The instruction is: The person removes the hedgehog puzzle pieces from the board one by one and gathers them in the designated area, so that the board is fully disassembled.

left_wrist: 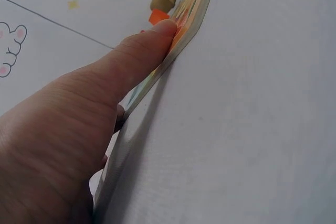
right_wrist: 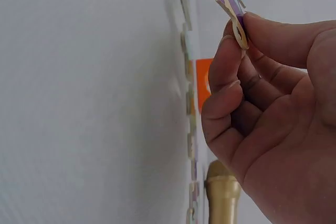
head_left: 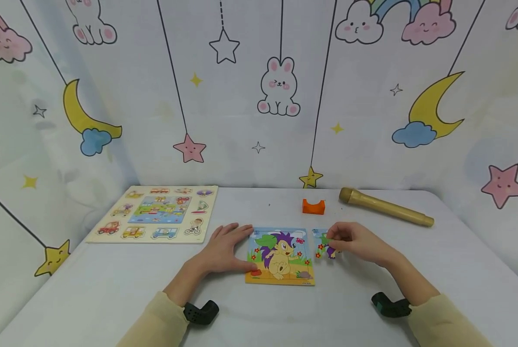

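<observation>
A square hedgehog puzzle (head_left: 280, 255) lies flat on the white table; its cartoon hedgehog has purple spines. My left hand (head_left: 225, 248) rests along its left side, fingers spread, the thumb (left_wrist: 149, 43) pressing on the front left corner. Just right of the puzzle, my right hand (head_left: 359, 241) pinches a small puzzle piece (right_wrist: 231, 11) between thumb and fingers, tilted and raised above the tabletop. A blue-and-green picture area with red flowers (head_left: 319, 246) shows left of those fingers, partly covered by them. Several thin pieces (right_wrist: 191, 103) appear edge-on beyond the right hand.
At the back left lies a cream vehicle puzzle board (head_left: 155, 231). An orange block with a curved notch (head_left: 313, 207) stands behind the hedgehog puzzle. A gold microphone (head_left: 387, 207) lies slanted at the back right. Patterned cloth (head_left: 241, 106) hangs behind the table.
</observation>
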A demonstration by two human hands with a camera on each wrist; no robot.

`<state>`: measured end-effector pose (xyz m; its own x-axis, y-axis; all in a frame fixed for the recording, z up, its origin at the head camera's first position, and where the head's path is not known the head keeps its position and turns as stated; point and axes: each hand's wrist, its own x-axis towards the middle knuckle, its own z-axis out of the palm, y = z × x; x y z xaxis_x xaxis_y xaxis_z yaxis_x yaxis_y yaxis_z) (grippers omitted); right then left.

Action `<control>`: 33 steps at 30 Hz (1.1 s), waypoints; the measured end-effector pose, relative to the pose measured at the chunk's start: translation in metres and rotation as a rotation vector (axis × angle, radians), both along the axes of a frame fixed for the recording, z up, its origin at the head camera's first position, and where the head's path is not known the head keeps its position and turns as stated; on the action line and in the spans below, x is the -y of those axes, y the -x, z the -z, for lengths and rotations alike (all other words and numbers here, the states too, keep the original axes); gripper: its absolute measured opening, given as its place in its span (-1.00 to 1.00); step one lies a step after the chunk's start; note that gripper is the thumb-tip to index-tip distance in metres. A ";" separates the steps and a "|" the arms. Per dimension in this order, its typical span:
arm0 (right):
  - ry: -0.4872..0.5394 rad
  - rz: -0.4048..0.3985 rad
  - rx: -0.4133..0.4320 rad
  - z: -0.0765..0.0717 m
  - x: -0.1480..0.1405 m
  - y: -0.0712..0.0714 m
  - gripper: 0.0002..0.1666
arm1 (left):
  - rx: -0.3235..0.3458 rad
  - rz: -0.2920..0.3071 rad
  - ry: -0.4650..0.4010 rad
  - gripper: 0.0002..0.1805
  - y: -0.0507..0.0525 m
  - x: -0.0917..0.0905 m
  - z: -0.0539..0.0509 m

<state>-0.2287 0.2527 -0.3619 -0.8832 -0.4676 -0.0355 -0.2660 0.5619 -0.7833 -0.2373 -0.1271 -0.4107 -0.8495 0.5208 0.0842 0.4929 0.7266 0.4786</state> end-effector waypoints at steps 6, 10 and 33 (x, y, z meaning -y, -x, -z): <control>-0.014 0.004 0.007 0.010 -0.006 0.003 -0.81 | 0.002 -0.003 0.000 0.07 0.000 -0.001 -0.001; -0.038 0.003 -0.013 0.014 -0.006 0.004 -0.83 | -0.001 -0.002 0.003 0.07 0.000 -0.002 -0.001; -0.088 -0.007 -0.080 0.018 -0.003 0.002 -0.93 | 0.004 -0.002 0.001 0.08 -0.001 0.000 -0.002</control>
<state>-0.2303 0.2554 -0.3795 -0.8816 -0.4719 -0.0060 -0.3300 0.6255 -0.7070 -0.2358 -0.1268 -0.4086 -0.8506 0.5195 0.0807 0.4900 0.7279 0.4797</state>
